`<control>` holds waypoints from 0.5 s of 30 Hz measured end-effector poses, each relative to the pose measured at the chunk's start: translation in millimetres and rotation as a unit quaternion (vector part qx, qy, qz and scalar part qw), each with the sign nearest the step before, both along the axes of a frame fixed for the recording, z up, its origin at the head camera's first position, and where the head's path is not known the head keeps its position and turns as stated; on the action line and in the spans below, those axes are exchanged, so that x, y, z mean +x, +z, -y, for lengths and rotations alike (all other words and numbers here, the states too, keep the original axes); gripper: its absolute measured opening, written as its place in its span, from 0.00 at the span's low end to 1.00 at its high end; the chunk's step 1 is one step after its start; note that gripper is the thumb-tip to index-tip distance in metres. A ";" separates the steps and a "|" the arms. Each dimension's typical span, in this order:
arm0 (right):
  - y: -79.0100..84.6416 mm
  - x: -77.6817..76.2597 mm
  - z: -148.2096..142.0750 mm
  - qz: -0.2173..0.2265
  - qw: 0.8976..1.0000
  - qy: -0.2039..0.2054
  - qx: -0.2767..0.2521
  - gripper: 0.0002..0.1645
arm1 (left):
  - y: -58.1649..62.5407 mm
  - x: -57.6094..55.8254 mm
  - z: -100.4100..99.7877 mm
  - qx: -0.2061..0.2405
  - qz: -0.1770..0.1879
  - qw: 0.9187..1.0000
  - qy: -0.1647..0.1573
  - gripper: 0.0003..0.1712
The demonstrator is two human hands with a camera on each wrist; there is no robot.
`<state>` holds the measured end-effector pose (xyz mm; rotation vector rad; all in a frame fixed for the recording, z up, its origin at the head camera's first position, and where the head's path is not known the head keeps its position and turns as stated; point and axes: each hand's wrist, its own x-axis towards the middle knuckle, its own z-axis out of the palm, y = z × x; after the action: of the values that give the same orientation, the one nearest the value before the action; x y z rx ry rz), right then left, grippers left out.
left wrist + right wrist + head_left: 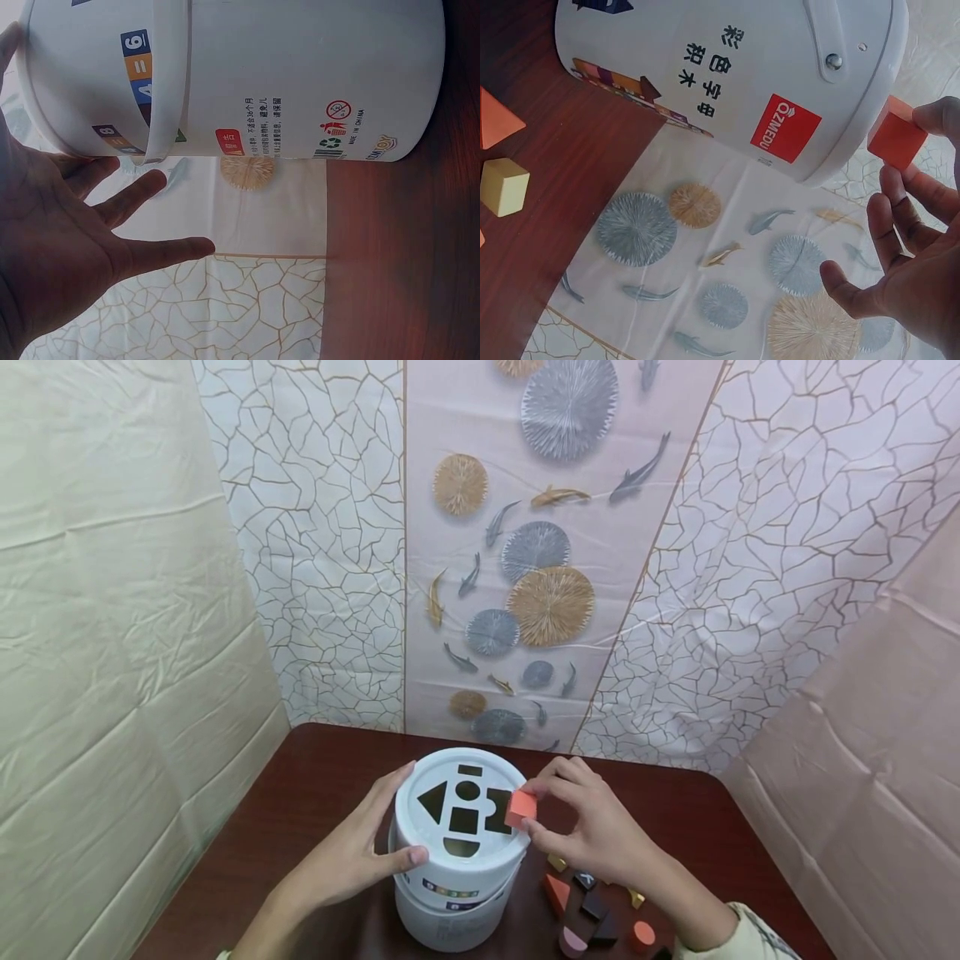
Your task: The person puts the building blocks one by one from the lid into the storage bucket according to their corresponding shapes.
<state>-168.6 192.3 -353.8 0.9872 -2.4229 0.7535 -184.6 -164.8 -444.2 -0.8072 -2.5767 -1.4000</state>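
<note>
Head view: one white bucket [442, 931] stands on the table [322, 793], its single lid [491, 853] pierced by six cut-outs [463, 821]. The left hand [348, 860] spreads straight fingers against the lid; the right hand [600, 827] pinches one orange cube [520, 810] at the lid's right edge. At least nine blocks [557, 893] lie nearby.

Left wrist: three extended fingers [172, 251] splay beside the bucket.

Right wrist: thumb and fingertips grip the cube; three blocks show.

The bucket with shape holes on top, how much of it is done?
Done: the lid looks to be on the bucket; I can't tell whether any blocks are inside. In hand: the right fingers pinch an orange cube by the lid's edge, while the left hand touches the lid. To go: probably the loose blocks on the table.
</note>
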 end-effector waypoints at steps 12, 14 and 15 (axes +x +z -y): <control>-2.4 -6.7 15.1 -0.006 1.000 0.015 0.011 0.16 | -0.5 -0.2 -0.5 0.006 0.008 1.000 -0.001 0.65; -2.6 -7.6 16.7 -0.001 1.000 0.014 0.013 0.16 | -0.6 -0.4 -0.5 0.006 0.007 1.000 -0.001 0.65; -2.7 -8.2 17.4 0.001 1.000 0.015 0.013 0.16 | -0.7 -0.5 -0.5 0.006 0.007 1.000 -0.001 0.65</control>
<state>-176.8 174.9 -356.5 1.0356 -2.4301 0.7338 -185.1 -164.3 -444.9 -0.8004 -2.5767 -1.4239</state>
